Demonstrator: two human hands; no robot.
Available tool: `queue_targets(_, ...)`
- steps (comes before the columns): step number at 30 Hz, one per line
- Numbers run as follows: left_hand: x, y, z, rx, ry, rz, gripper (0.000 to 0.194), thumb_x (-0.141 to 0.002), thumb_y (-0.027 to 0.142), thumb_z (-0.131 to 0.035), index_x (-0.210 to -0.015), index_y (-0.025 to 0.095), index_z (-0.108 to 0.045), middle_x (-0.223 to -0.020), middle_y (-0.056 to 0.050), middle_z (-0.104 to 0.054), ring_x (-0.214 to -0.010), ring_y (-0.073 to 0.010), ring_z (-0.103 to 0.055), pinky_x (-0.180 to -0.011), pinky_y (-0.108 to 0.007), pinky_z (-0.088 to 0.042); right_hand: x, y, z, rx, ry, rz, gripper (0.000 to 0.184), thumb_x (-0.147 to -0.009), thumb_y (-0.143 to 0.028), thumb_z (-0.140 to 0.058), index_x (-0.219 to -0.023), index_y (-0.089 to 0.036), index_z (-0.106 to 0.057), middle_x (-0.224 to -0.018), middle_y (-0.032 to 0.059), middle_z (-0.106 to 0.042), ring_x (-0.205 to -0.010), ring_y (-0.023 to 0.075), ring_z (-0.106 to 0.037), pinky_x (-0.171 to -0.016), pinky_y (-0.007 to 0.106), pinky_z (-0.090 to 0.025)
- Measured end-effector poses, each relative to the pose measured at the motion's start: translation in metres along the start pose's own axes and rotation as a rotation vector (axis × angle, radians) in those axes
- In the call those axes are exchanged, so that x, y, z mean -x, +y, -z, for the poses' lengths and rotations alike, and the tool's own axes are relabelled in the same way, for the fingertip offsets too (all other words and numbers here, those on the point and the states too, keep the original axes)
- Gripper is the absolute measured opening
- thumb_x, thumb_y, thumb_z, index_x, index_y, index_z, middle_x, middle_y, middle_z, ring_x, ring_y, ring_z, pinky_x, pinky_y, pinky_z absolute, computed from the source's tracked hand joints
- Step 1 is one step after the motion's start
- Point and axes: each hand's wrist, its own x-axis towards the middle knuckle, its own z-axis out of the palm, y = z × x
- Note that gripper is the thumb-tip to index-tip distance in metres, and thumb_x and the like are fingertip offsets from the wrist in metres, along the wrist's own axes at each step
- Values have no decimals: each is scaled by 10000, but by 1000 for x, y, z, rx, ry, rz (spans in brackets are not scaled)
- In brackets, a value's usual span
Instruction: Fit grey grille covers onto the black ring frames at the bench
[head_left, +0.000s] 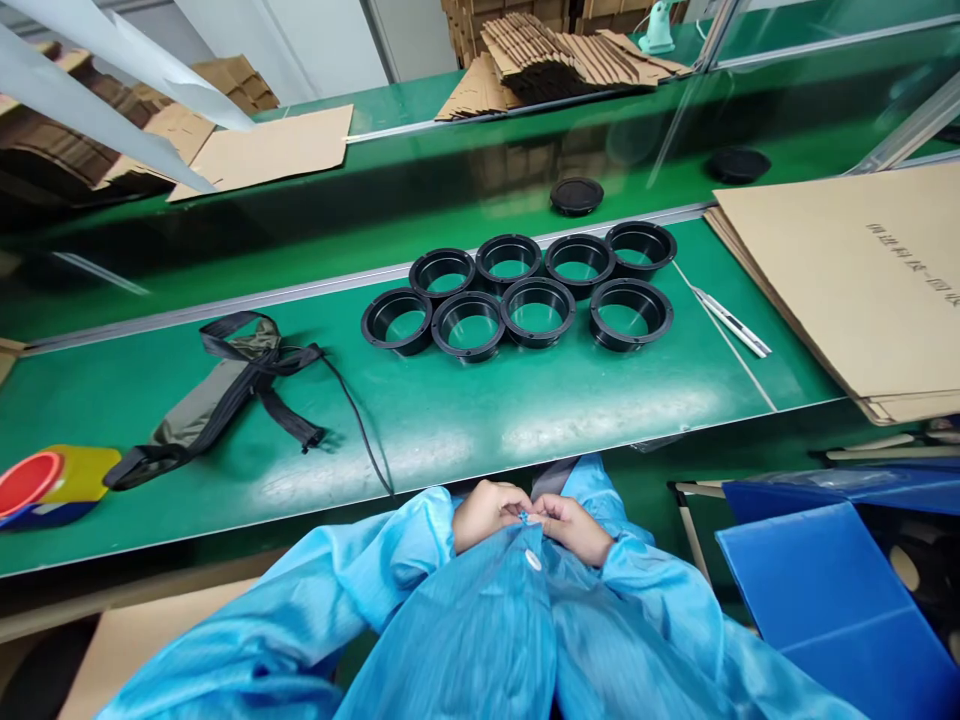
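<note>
My left hand (487, 514) and my right hand (576, 529) meet low in front of me, below the bench's near edge. The fingers of both are closed in a pinch on the front edge of the blue smock (487, 620) that I wear. A white button (533, 560) shows on the smock just under the fingertips. What lies right between the fingertips is too small to make out. Beyond my hands, several black flanged rings (538, 312) stand in two rows on the green bench (480, 420).
A grey-and-black strap (217, 400) with a cord and a yellow-and-red roll (64, 485) lie at left. A white-handled knife (731, 322) and cardboard sheets (855, 280) are at right. A blue box (832, 590) stands below. Across the back, a conveyor (420, 225) carries black discs (576, 195).
</note>
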Motion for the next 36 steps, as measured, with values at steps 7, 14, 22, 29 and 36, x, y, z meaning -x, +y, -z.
queue_targets(7,3,0,-8,-20,66,-48,211,-857,359,-581,-820,163,-648,-785,-16,-633,-756,-157,-593,-678,-231,-431,6,-3,1,-114,37,45,583,-703,-695,-782,-932,-183,-623,-843,32,-657,-808,192,-609,-758,312,-473)
queue_targets(14,8,7,-14,-74,99,-121,486,-934,579,-445,-706,166,-561,-740,-20,-516,-695,-155,-485,-655,-267,-361,9,-11,2,-78,120,94,468,-809,-637,-719,-828,-184,-601,-716,-4,-579,-677,157,-519,-644,284,-398)
queue_targets(22,2,6,-18,-11,169,-76,243,-884,379,-581,-783,160,-613,-831,-39,-569,-759,-167,-562,-679,-260,-421,14,-13,7,-128,68,70,465,-775,-585,-773,-959,-187,-617,-878,24,-635,-838,187,-578,-785,312,-447)
queue_targets(29,6,-2,-21,54,137,-52,100,-792,193,-633,-887,165,-617,-941,-37,-580,-839,-159,-623,-755,-248,-507,6,-8,2,-125,68,46,483,-785,-640,-736,-836,-188,-575,-733,-14,-570,-690,153,-509,-659,279,-393)
queue_targets(36,1,1,-27,-91,199,-36,140,-795,91,-514,-787,181,-621,-846,-19,-577,-808,-154,-556,-746,-259,-421,5,-8,3,-268,40,-4,553,-703,-663,-799,-835,-176,-575,-699,-13,-578,-625,134,-492,-597,254,-364)
